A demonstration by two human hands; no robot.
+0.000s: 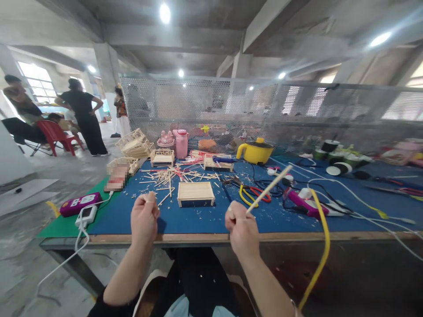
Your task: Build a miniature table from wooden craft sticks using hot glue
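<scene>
My right hand is closed around a pale wooden stick, which points up and to the right. My left hand is raised above the table's front edge, thumb and fingers pinched together; whatever may be between them is too small to make out. Between the hands and a little farther back stands a small wooden bed-shaped model on short legs. Loose sticks, some red-tipped, are heaped behind it. Two similar models, one on the left and one on the right, stand farther back.
Pliers with yellow and red handles lie right of the model. A yellow electric pot, a pink bottle and a perforated metal screen are behind. Purple power strips and cables lie at both sides. People stand far left.
</scene>
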